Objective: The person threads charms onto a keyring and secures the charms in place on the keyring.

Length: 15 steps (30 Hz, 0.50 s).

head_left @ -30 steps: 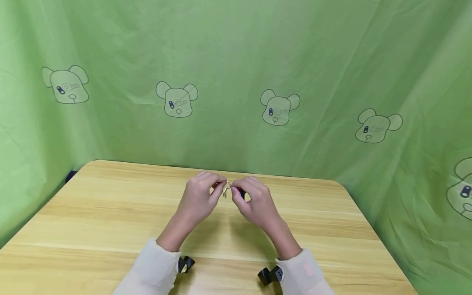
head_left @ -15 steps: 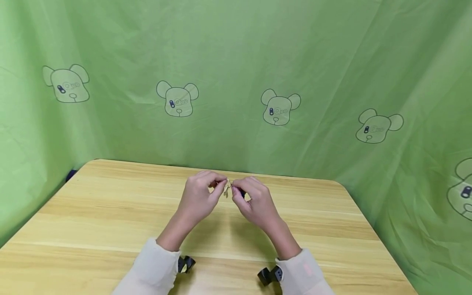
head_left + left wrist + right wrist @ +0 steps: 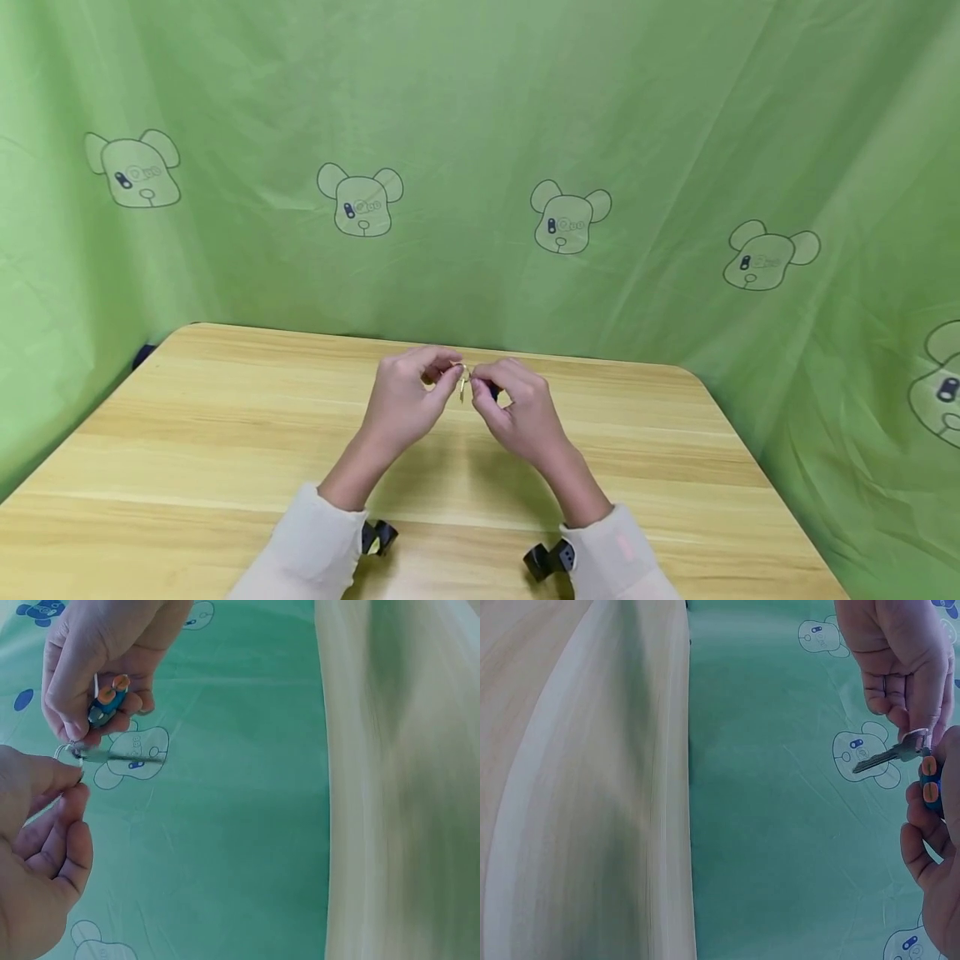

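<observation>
Above the far part of the table, my left hand (image 3: 408, 396) and right hand (image 3: 522, 408) meet almost fingertip to fingertip. Between them a key (image 3: 889, 756) hangs from a small metal key ring (image 3: 63, 752); in the head view it looks gold-coloured. My left thumb and forefinger pinch the ring, which their tips partly hide. The right hand grips a small blue charm (image 3: 109, 705) with two orange round parts, and its fingertips pinch close by where the charm joins the ring. The charm is mostly hidden by the fingers in the head view.
A light wood-grain table (image 3: 225, 433) with rounded far corners lies beneath the hands. Green cloth (image 3: 465, 108) with printed bear heads hangs behind it and at both sides. Black wrist cameras (image 3: 378, 537) stick out at the pale sleeves (image 3: 307, 542).
The hanging key has swung round and now looks thinner in the head view. The left fingertips have shifted slightly at the ring, while the right hand stays in nearly the same place.
</observation>
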Tool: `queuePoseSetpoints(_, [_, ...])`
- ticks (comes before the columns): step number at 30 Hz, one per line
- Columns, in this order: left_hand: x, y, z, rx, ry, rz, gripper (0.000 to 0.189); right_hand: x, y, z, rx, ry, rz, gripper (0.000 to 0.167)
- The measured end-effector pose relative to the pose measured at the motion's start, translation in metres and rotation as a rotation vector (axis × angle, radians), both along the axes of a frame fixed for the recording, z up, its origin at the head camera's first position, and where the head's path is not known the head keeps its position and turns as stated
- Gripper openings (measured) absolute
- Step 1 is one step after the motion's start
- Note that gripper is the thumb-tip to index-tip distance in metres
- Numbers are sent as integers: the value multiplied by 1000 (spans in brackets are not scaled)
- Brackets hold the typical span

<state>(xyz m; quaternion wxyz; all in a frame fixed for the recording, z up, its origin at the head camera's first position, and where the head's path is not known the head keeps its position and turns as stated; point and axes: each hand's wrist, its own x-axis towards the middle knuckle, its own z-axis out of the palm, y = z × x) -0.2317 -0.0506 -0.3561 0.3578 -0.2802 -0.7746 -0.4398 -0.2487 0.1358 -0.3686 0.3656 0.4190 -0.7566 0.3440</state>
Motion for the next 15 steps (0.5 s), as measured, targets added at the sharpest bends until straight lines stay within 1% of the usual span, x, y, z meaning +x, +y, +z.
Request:
queuePoseSetpoints(5, [-1, -2, 0, -129, 37, 10, 3, -1, 1, -1, -4, -3, 1, 12])
queuePoseSetpoints(9, [-2, -3, -2, -221, 44, 34, 3, -1, 2, -1, 0, -16, -9, 12])
queuePoseSetpoints(12, [-2, -4, -3, -253, 46, 49, 4, -1, 3, -1, 3, -24, -17, 12])
queuePoseSetpoints(15, [-1, -3, -3, -250, 39, 47, 5, -2, 3, -1, 5, -23, -19, 11])
